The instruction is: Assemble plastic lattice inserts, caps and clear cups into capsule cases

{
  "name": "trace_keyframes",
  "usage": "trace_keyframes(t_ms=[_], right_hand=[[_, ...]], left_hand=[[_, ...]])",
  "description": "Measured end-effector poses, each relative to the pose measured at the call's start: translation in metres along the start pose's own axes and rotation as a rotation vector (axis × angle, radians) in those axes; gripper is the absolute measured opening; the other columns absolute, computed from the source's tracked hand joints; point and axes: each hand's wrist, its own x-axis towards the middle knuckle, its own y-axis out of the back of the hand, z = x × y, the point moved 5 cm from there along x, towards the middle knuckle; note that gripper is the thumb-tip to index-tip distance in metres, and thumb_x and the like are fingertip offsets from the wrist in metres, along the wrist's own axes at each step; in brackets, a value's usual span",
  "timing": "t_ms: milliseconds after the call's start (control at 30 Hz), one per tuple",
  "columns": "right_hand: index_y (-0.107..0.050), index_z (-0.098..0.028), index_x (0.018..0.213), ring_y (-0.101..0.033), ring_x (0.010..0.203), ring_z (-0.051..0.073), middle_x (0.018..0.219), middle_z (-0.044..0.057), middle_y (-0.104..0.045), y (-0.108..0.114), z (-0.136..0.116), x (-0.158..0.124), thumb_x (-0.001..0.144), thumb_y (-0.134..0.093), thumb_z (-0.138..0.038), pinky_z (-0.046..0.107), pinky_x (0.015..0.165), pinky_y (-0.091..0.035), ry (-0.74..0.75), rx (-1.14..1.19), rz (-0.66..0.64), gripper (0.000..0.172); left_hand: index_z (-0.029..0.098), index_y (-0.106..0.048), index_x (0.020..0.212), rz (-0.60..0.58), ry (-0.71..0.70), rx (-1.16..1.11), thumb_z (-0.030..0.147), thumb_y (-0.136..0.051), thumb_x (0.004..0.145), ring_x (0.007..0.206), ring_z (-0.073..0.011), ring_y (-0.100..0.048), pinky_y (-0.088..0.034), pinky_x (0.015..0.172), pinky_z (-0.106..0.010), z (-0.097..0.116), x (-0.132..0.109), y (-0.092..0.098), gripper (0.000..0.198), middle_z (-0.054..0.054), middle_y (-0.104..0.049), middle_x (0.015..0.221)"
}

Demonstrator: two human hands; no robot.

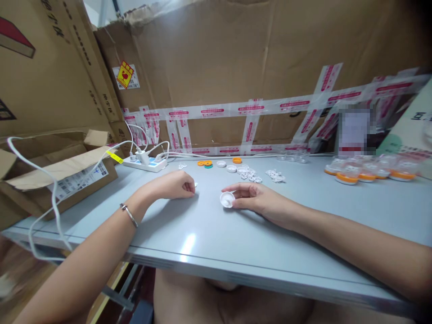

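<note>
My right hand (251, 196) grips a small round white plastic cap (227, 200) by its edge, its hollow side turned toward me. To the left, my left hand (177, 185) has its fingers pinched together just above the table, with a tiny white piece (196, 184) at the fingertips. Behind the hands lie orange rings (237, 160), a green ring (208, 166) and white rings (231, 168). A cluster of small white parts with dark spots (249, 174) sits behind my right hand, and a similar bunch (275, 176) lies further right.
At the right stand several clear domes with orange or white bases (367, 170). Clear round pieces (293, 156) lie at the back. A white power strip (145, 162) with cables and an open cardboard box (67, 171) occupy the left. Taped cardboard (216, 58) walls the rear.
</note>
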Motion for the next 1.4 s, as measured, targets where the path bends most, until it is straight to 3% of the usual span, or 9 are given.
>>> trace_keyframes(t_ms=[167,267,367,500,633,733,1067,1400], right_hand=[[-0.067,-0.016,0.088,-0.060,0.068,0.008,0.077,0.000,-0.069,0.000,-0.001,0.000,0.069,-0.068,-0.016,0.021,0.068,-0.045,-0.007,0.015,0.044,0.018],[-0.066,-0.015,0.087,-0.061,0.066,0.008,0.074,0.000,-0.069,-0.001,-0.003,0.000,0.070,-0.068,-0.016,0.021,0.066,-0.046,0.016,-0.023,0.050,0.018],[-0.062,-0.016,0.088,-0.061,0.061,0.008,0.065,-0.002,-0.068,-0.002,-0.005,0.000,0.069,-0.069,-0.017,0.021,0.062,-0.046,0.030,-0.052,0.062,0.021],[-0.059,-0.016,0.078,-0.059,0.055,0.008,0.058,-0.003,-0.066,-0.002,-0.004,0.000,0.060,-0.077,-0.020,0.022,0.059,-0.047,0.031,-0.052,0.069,0.026],[-0.062,-0.015,0.074,-0.061,0.061,0.008,0.066,-0.001,-0.067,-0.004,-0.001,0.000,0.059,-0.077,-0.028,0.024,0.067,-0.048,0.007,-0.006,0.026,0.025],[-0.065,-0.014,0.076,-0.061,0.067,0.009,0.071,-0.001,-0.067,-0.008,-0.002,-0.001,0.060,-0.077,-0.031,0.024,0.072,-0.048,0.025,0.024,-0.035,0.026],[-0.069,-0.014,0.081,-0.061,0.067,0.008,0.070,-0.001,-0.068,-0.007,-0.003,-0.003,0.059,-0.077,-0.029,0.023,0.073,-0.047,0.034,0.087,-0.089,0.027],[-0.069,-0.014,0.080,-0.061,0.066,0.009,0.071,0.000,-0.069,-0.006,-0.003,-0.003,0.061,-0.076,-0.025,0.024,0.071,-0.047,0.025,0.070,-0.067,0.023]], left_hand=[[0.014,-0.068,0.068,0.110,-0.048,0.019,0.008,-0.055,0.063,0.059,-0.0143,-0.057,-0.041,0.059,-0.023,0.012,0.002,-0.003,0.015,-0.003,-0.067,0.065],[0.013,-0.068,0.075,0.156,-0.098,-0.037,0.009,-0.056,0.068,0.064,-0.0131,-0.058,-0.043,0.062,-0.022,0.026,0.003,-0.004,0.015,-0.003,-0.067,0.070],[0.012,-0.067,0.084,0.206,-0.154,-0.202,0.016,-0.056,0.077,0.068,-0.0116,-0.061,-0.046,0.063,-0.019,0.042,0.004,-0.003,0.013,-0.004,-0.069,0.076],[0.012,-0.067,0.081,0.298,-0.299,-0.421,0.019,-0.059,0.079,0.065,-0.0121,-0.061,-0.048,0.062,-0.021,0.061,0.001,-0.003,0.011,-0.004,-0.069,0.071],[0.014,-0.067,0.081,0.385,-0.534,-0.218,0.017,-0.052,0.084,0.071,-0.0133,-0.060,-0.047,0.069,-0.025,0.070,-0.006,-0.006,0.015,-0.006,-0.067,0.078],[0.014,-0.067,0.084,0.430,-0.626,-0.140,0.018,-0.048,0.087,0.074,-0.0137,-0.060,-0.048,0.070,-0.025,0.069,-0.009,-0.006,0.020,-0.009,-0.066,0.081],[0.018,-0.066,0.086,0.463,-0.758,0.171,0.017,-0.045,0.089,0.072,-0.0128,-0.063,-0.043,0.074,-0.028,0.075,-0.017,-0.008,0.022,-0.006,-0.071,0.083],[0.019,-0.068,0.086,0.405,-0.723,0.154,0.018,-0.044,0.089,0.073,-0.0152,-0.060,-0.043,0.071,-0.030,0.074,-0.016,-0.008,0.024,-0.007,-0.070,0.085]])
